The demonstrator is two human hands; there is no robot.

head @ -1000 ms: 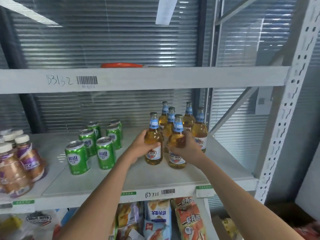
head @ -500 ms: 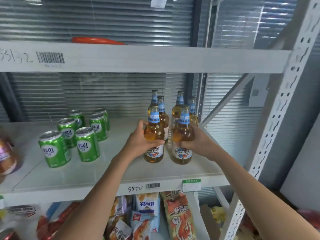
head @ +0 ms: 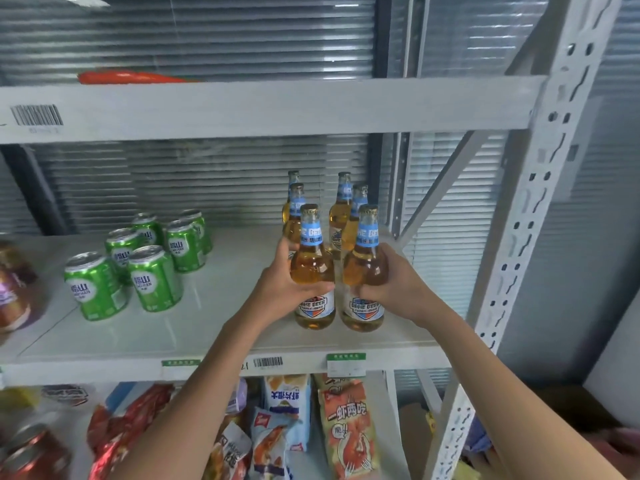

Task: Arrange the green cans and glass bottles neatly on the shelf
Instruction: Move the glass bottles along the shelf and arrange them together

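Glass bottles — six of them, amber liquid, blue neck labels — stand upright in two columns on the middle shelf (head: pixel 207 341), which I take as my landmark. They occupy its right part, near the white perforated upright (head: pixel 540 188).

My left hand (head: pixel 280 289) is wrapped around the belly of the front left bottle (head: pixel 313 271), fingers curled across the glass just above the shield label. My right hand (head: pixel 398 289) grips the front right bottle (head: pixel 364 271) in the same manner. Both bottles have their bases on the shelf board, close to its front edge, and they stand just beside each other; whether the glass touches I cannot tell. The four rear bottles (head: pixel 341 209) stand directly behind them, toward the back of the shelf.

Green cans (head: pixel 156 278) — six, upright, in two rows running front to back — sit on the left part of the same shelf, well apart from the bottles. The nearest pair stands toward the front, the rest behind.

At the shelf's far left edge, plastic drink bottles (head: pixel 10 292) are partly cut off. Below the shelf lie snack bags (head: pixel 346 431). Above it, on the upper shelf, an orange object (head: pixel 128 77) shows.
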